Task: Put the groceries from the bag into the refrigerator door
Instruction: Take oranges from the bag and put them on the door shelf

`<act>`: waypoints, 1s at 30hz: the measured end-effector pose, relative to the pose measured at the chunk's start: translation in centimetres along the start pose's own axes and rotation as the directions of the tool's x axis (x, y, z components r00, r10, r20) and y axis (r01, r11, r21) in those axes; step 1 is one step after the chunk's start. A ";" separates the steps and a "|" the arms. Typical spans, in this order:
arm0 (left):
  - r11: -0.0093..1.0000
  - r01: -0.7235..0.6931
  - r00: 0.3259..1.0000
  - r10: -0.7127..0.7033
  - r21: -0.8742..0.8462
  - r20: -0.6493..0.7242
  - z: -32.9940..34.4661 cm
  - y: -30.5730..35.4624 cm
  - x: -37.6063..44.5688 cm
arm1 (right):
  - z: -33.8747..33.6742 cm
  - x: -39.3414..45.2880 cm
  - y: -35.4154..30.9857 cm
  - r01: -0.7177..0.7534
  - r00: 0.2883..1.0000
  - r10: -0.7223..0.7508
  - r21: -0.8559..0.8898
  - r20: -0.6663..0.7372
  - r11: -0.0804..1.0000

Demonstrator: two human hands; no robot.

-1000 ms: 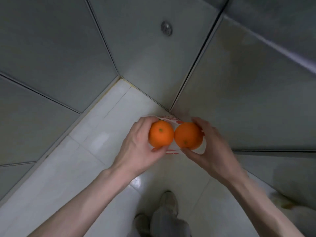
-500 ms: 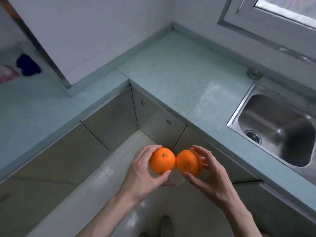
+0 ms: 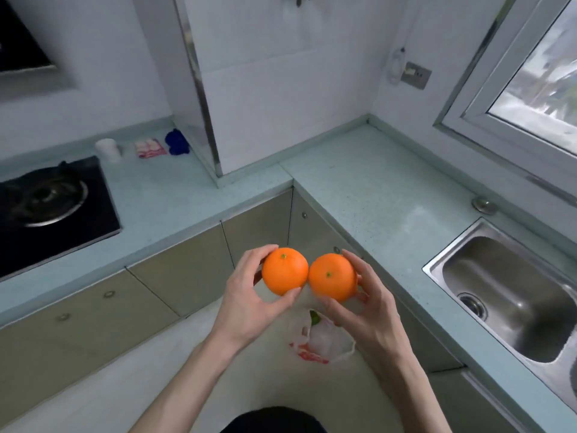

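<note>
The left hand (image 3: 246, 307) gripped one orange (image 3: 284, 271), the right hand (image 3: 368, 310) gripped another orange (image 3: 331, 277); the fruits touched, the bag (image 3: 321, 340) lay below them

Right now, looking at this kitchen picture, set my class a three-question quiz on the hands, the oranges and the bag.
1. True or false: each hand holds one orange.
2. Where does the bag lie? A) in the sink B) on the floor below the hands C) on the stove
3. Fill in: the sink is on the person's ____ side.

Key
1. True: the left hand grips the left orange, the right hand grips the right orange.
2. B
3. right
</note>
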State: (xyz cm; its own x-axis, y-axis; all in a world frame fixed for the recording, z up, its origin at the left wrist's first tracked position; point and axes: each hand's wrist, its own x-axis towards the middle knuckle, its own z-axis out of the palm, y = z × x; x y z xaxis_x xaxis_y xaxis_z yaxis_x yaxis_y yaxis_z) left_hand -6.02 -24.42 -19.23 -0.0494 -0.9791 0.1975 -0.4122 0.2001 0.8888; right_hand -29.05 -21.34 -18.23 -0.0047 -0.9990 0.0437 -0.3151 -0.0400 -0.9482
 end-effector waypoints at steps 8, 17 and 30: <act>0.996 0.064 0.965 -0.045 0.068 -0.258 -3.7 1.9 -3.4 | 2.3 2.9 -3.0 0.178 0.970 -0.169 -0.037 0.177 0.983; 0.985 0.170 0.786 -0.110 0.042 -0.608 -8.3 4.3 -8.6 | 7.5 4.5 -6.4 0.275 0.869 -0.321 0.172 0.378 0.946; 0.964 0.267 0.432 -0.105 0.016 -0.896 -18.7 6.8 -23.9 | 22.3 -3.7 -14.6 0.260 0.599 -0.469 0.395 0.649 0.881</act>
State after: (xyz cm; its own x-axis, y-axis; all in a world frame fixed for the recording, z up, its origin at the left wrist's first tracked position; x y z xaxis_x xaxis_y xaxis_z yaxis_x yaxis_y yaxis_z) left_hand 9.32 1.08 -10.15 0.8366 -0.4109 0.3622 -0.4248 -0.0692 0.9026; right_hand -3.30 -17.50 -11.53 0.7611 -0.5915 0.2662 0.0966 -0.3025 -0.9482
